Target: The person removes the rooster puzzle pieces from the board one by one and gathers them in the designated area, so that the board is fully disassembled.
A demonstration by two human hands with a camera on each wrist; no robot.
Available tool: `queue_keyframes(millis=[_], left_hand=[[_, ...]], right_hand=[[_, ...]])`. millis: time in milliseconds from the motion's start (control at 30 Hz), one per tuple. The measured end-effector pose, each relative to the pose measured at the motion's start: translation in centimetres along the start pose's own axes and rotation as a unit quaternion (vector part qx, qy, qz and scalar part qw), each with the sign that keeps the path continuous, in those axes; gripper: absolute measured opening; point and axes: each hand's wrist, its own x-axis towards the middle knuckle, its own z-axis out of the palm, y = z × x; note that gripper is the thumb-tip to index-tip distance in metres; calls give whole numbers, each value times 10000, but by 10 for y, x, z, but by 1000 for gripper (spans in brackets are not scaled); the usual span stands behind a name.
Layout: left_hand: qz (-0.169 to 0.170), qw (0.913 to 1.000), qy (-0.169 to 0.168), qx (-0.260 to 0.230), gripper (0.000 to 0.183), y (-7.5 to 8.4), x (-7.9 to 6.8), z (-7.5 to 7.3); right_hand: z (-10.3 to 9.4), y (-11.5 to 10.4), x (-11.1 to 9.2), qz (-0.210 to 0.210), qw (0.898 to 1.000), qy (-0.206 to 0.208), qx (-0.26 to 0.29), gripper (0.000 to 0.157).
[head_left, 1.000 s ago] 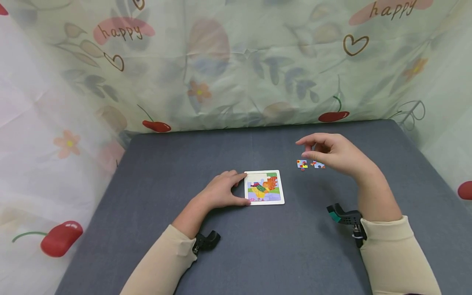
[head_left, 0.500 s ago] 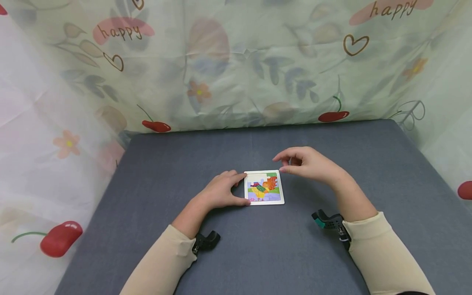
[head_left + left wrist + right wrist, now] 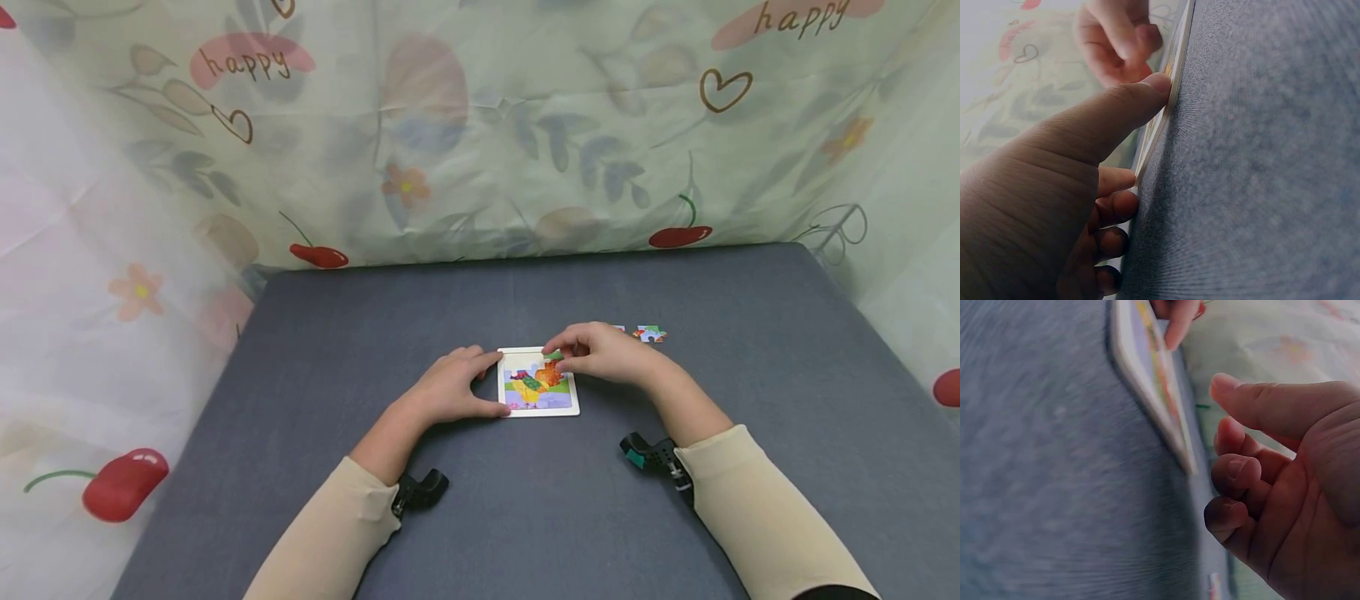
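A small white-framed rooster jigsaw puzzle (image 3: 538,398) lies on the grey table, its upper-left part showing bare pale backing. My left hand (image 3: 453,387) rests at its left side, index fingertip on the upper-left corner and thumb on the lower-left one. In the left wrist view the thumb (image 3: 1129,106) is nearly straight along the frame's edge. Over the puzzle's upper-right corner hovers my right hand (image 3: 607,354). Its fingers (image 3: 1235,475) are loosely bent in the right wrist view, thumb apart from them, with nothing seen between. Two puzzle pieces lie beyond that hand; one piece (image 3: 650,334) shows fully.
The other loose piece (image 3: 619,327) is mostly hidden behind the right hand. A patterned curtain (image 3: 480,167) hangs along the table's back edge and sides. Each wrist carries a black camera mount (image 3: 422,490). The grey tabletop (image 3: 525,517) extends toward the front.
My right hand has moved left and toward me, from above the loose pieces to the puzzle's upper-right corner. My left hand and the puzzle have stayed in place.
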Motion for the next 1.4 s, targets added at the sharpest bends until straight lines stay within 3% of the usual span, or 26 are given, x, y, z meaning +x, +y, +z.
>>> queue_keyframes(millis=[167, 533, 1033, 1400], left_hand=[[45, 10000, 27, -10, 89, -2, 1, 2], [35, 10000, 13, -37, 91, -5, 3, 3], [45, 10000, 0, -60, 91, -4, 2, 1], [-1, 10000, -34, -64, 92, -2, 1, 0]], right_hand=[[8, 12, 7, -147, 9993, -50, -346, 24], [14, 13, 11, -202, 9965, 4, -810, 21], [19, 11, 14, 25, 9936, -21, -1132, 14], [19, 13, 13, 188, 9979, 268, -561, 13]])
